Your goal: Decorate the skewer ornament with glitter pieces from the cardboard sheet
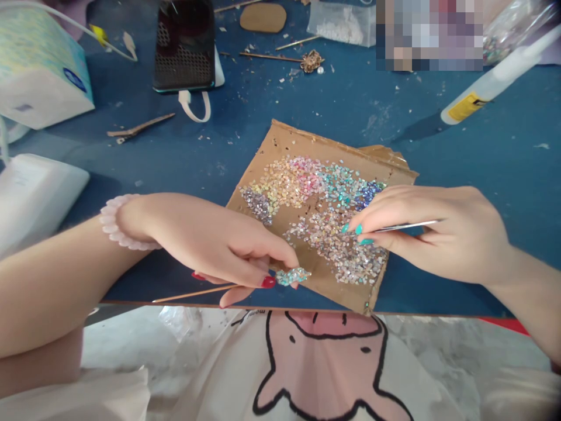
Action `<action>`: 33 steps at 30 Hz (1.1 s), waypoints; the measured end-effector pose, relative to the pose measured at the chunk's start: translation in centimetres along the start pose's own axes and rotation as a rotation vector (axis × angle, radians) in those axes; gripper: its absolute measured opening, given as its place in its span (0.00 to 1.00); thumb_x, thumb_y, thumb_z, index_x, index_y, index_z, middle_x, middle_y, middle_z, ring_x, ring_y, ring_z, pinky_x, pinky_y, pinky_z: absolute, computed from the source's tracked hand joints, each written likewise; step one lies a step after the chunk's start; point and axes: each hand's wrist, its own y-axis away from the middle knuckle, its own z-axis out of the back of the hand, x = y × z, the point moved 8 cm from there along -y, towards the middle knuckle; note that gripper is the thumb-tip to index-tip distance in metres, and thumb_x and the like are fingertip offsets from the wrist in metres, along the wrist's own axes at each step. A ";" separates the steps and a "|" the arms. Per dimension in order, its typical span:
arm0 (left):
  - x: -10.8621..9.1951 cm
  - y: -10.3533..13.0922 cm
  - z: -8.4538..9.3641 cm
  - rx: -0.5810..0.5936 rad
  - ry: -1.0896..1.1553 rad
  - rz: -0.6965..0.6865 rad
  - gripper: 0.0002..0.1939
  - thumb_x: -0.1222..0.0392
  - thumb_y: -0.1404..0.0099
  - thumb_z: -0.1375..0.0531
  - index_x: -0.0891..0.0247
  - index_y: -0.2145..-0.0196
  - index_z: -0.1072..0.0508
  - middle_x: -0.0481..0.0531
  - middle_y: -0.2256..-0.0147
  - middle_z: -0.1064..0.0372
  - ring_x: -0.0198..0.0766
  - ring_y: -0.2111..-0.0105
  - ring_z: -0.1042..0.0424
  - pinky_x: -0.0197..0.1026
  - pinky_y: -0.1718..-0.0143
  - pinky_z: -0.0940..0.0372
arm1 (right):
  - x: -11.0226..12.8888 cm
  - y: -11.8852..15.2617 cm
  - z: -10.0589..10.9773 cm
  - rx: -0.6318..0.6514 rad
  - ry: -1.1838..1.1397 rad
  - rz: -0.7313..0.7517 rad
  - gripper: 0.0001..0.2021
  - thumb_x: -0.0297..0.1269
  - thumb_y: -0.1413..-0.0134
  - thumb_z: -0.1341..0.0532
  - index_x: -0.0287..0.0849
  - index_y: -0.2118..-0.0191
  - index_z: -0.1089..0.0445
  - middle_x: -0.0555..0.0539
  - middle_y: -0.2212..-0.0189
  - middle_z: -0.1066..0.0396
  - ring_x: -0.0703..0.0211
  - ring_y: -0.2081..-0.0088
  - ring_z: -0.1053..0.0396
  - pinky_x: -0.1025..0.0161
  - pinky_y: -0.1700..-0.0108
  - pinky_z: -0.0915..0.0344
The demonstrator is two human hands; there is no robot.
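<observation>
My left hand point(228, 245), with a beaded bracelet at the wrist, pinches a hair stick point(193, 294) with a thin gold-brown shaft. Its head, coated with pale blue and silvery gems point(293, 276), sticks out past my fingertips over the near edge of a cardboard sheet point(324, 292). My right hand point(438, 234) is closed around slim metal tweezers point(403, 226). Their tips are down among the clear and pale gems point(322, 237) on the cardboard, partly hidden by my fingers. Pink, yellow, teal, blue and grey gems point(307, 175) lie grouped across its far half.
A white glue bottle point(477, 99) slants in at the right. Farther back lie a gold hair stick with a flower head point(312, 61), a small plastic bag point(342, 23) and a dark phone point(184, 52). A hair clip point(140, 127) and tissue pack point(44, 70) are leftward.
</observation>
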 end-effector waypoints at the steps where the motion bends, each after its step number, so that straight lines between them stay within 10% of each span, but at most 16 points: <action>1: 0.0 0.0 0.0 0.000 -0.003 0.002 0.09 0.69 0.31 0.51 0.57 0.67 0.41 0.42 0.78 0.31 0.31 0.83 0.42 0.31 0.83 0.46 | 0.0 0.0 0.0 -0.001 0.001 -0.001 0.04 0.34 0.39 0.39 0.47 0.66 0.29 0.53 0.69 0.22 0.63 0.67 0.24 0.65 0.63 0.30; 33: 0.0 0.0 0.1 -0.018 -0.036 0.007 0.07 0.66 0.30 0.52 0.57 0.65 0.40 0.44 0.77 0.29 0.33 0.82 0.41 0.32 0.81 0.45 | 0.3 0.0 -0.1 0.001 -0.052 0.021 0.03 0.31 0.40 0.38 0.46 0.66 0.29 0.53 0.69 0.22 0.62 0.66 0.24 0.64 0.63 0.30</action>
